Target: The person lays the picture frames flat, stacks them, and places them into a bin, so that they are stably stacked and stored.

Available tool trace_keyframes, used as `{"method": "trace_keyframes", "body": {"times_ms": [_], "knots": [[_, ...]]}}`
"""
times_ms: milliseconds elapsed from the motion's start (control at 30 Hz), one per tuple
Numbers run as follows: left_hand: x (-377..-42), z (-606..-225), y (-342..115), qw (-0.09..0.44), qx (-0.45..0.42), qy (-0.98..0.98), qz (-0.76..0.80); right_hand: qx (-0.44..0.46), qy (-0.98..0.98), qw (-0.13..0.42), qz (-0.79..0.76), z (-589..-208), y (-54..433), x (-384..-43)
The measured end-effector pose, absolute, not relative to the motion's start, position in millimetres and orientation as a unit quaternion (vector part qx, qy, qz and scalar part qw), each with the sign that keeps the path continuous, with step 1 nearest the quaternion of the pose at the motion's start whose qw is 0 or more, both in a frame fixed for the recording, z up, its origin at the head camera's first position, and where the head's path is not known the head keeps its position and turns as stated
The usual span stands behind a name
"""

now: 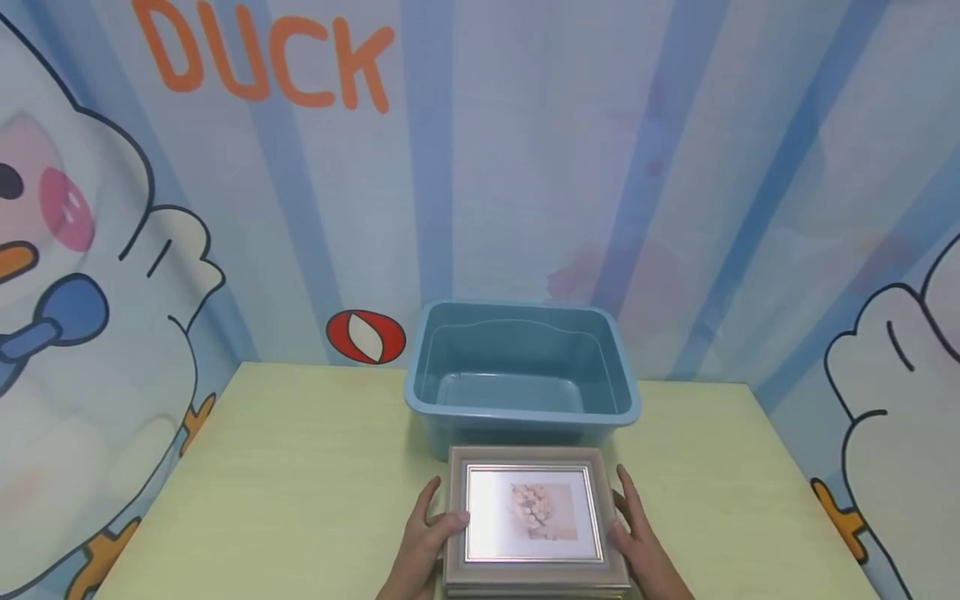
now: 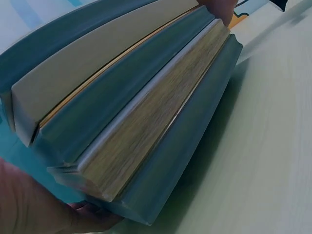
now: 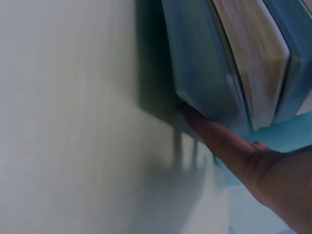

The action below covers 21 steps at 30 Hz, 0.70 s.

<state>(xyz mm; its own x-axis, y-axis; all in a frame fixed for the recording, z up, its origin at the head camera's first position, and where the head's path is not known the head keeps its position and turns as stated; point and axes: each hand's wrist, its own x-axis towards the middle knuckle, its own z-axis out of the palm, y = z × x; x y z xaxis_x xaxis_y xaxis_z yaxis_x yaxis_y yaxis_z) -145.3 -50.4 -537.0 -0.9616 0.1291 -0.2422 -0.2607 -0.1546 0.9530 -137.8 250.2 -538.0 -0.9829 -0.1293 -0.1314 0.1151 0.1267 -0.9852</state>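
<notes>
A stack of picture frames is held between both hands, low in the middle of the head view. On top lies a beige picture frame with a silvery inner rim and a pale flower print. The left hand grips the stack's left side, its thumb over the top frame's edge. At the opposite side the right hand holds on, its thumb by the edge; in the right wrist view a finger reaches under the bottom corner. Both wrist views show blue-green and wood-toned frame edges layered together. Some fingers are hidden by the stack.
Directly behind the stack stands a blue plastic tub, with nothing visible inside. It sits on a pale yellow table against a striped wall backdrop with cartoon ducks.
</notes>
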Motion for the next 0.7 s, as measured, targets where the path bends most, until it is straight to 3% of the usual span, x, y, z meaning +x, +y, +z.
{"method": "trace_keyframes", "body": {"times_ms": [200, 433, 700], "knots": [[-143.6, -528.8, -55.1, 0.141, -0.035, 0.615, 0.775, -0.038, 0.773, 0.120, -0.622, -529.2, 252.4, -132.6], [-140.8, -506.0, -58.3, 0.164, -0.030, 0.620, 0.766, -0.080, 0.762, 0.101, -0.635, -517.1, 254.0, -123.6], [-136.6, -486.6, -66.4, 0.165, -0.017, 0.621, 0.766, -0.052, 0.733, 0.105, -0.670, -506.8, 246.2, -117.4]]}}
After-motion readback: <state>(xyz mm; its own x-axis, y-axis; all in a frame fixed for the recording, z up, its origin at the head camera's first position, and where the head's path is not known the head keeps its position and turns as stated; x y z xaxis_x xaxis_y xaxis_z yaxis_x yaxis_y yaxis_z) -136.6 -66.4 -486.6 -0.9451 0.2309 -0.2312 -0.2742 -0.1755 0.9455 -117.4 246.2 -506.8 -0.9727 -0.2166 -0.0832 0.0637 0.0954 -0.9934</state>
